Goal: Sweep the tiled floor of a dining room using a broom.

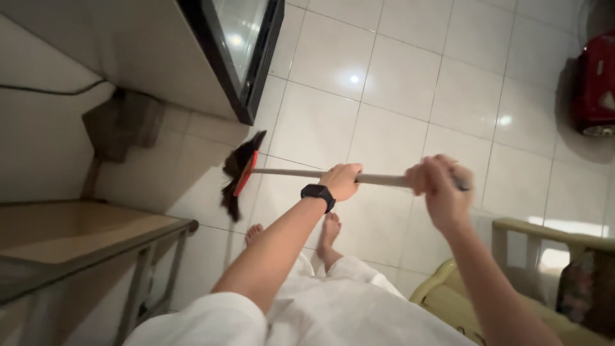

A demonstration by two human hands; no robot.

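A: Report what is obscured.

B: The far end of the broom handle [307, 173] is covered by the right hand [441, 189], which is motion-blurred. The bristle tips of the broom head [238, 172] merge into shadow beneath the dark-framed glass panel [246, 48]. The red object [597, 86] at the upper right is cut off by the frame edge; its kind cannot be determined. The desk [83, 240] at the lower left is also cut off.

A: State the grip.

B: Left hand [343, 180], with a black wristband [318, 194]: fingers curled closed around the handle at mid-length. Right hand: fingers wrapped shut around the handle's upper end.

A: Location and orientation of the broom?

B: Its long axis runs nearly level across the view, left to right, with the head pointing left. The head, dark bristles on a red base, sits low over the white tiled floor [397, 77], just beside the lower corner of the glass panel and near the wall.

A: Surroundings?

B: Two bare feet [328, 234] stand on the floor below the handle. The desk's near edge and metal legs lie left of the feet. A pale yellow chair [512, 256] stands at the lower right, close to the right forearm.
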